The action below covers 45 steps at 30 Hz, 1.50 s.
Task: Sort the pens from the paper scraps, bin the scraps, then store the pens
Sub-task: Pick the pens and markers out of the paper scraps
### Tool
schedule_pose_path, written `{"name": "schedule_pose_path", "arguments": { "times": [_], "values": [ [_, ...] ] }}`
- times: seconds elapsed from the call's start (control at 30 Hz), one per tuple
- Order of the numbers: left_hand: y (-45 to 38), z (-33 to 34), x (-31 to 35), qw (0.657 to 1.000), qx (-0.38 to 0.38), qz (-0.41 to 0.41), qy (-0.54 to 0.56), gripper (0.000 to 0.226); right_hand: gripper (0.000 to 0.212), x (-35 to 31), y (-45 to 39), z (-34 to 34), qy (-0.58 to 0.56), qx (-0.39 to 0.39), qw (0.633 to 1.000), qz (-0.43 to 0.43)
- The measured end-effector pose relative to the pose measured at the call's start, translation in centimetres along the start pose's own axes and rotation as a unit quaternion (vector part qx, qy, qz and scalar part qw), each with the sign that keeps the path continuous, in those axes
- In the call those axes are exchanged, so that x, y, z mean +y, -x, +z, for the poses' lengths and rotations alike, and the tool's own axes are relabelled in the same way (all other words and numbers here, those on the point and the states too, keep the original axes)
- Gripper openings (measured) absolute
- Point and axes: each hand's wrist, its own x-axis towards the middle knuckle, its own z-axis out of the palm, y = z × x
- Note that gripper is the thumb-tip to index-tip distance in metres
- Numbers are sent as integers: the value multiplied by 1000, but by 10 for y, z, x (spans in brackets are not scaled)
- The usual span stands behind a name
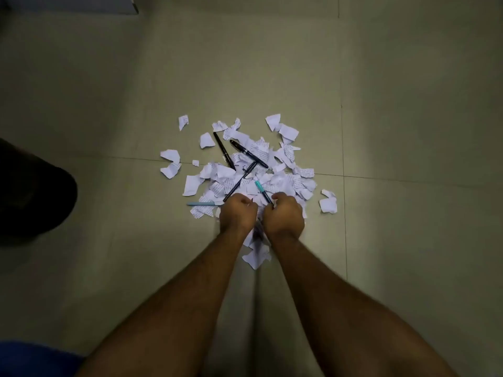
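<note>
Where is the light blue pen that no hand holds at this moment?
In the head view, the light blue pen lies flat on the floor at the left edge of the paper scraps, just left of the left hand.

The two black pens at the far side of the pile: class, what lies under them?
Paper scraps lie under both black pens, with some bare floor. Whatever sits beneath those scraps is covered.

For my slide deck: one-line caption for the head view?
Both hands, left hand and right hand, pick pens from paper scraps on the tiled floor.
</note>
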Motion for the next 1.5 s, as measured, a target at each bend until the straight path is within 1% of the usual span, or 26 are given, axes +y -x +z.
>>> {"name": "schedule_pose_path", "arguments": {
  "times": [0.1,0.13,0.2,0.23,0.3,0.37,0.4,0.47,0.5,0.63,0.67,0.73,0.8,0.83,0.9,1.0,1.07,1.17,1.2,1.23,1.27,1.33,1.4,1.5],
  "values": [
    [0,4,-11,1000,4,-10,-27,11,33,-1,-5,5,77,-32,996,-16],
    [-1,5,-14,999,2,-15,-36,10,32,-2,-7,5,92,-41,995,-14],
    [4,5,-15,998,-1,2,-57,7,29,1,-10,6,107,-53,993,-14],
    [6,3,-16,996,2,27,-80,9,28,2,-12,6,111,-53,992,-13],
    [8,1,-19,978,-6,131,-160,19,26,4,-12,3,111,-50,993,-13],
    [10,1,-23,934,-46,254,-247,21,24,6,-10,2,98,-46,994,-13],
    [10,1,-24,907,-68,300,-286,20,24,8,-9,1,92,-43,995,-13],
    [9,2,-24,855,-81,362,-362,20,24,11,-6,-1,74,-37,997,-7],
    [9,3,-25,830,-77,387,-395,21,24,13,-4,-2,61,-34,998,1],
    [4,0,-26,748,-74,450,-482,24,25,18,-1,-7,-25,-21,998,49],
    [2,0,-27,735,-71,459,-494,24,25,20,0,-9,-43,-18,997,60],
    [0,-3,-26,727,-71,474,-492,25,26,22,-1,-10,-80,-19,993,83],
    [3,-11,-22,729,-83,482,-479,25,21,24,-1,-10,-129,-27,985,107],
    [4,-16,-21,728,-77,487,-476,23,17,25,-2,-10,-160,-35,980,117],
    [3,-24,-25,734,-42,493,-465,21,12,25,-4,-10,-217,-43,966,135],
    [2,-35,-25,773,-9,467,-429,23,16,25,-8,-13,-283,-24,946,158],
    [2,-38,-18,808,-1,442,-391,18,14,29,-11,-15,-338,-6,925,172],
    [3,-31,-6,870,4,383,-311,17,4,43,-14,-21,-433,22,874,220],
    [4,-27,-3,893,4,354,-278,19,5,47,-13,-23,-456,21,857,239],
    [6,-20,3,915,-4,324,-242,21,7,53,-13,-26,-466,19,848,253],
    [8,-13,7,933,-20,292,-208,22,7,57,-13,-27,-462,13,846,265],
    [18,6,23,958,-73,235,-145,21,8,66,-13,-31,-453,1,845,285],
    [27,27,40,967,-114,204,-99,19,9,80,-13,-33,-464,2,839,284],
    [40,65,60,965,-153,195,-84,20,9,105,-13,-44,-459,38,833,306]
  ]
}}
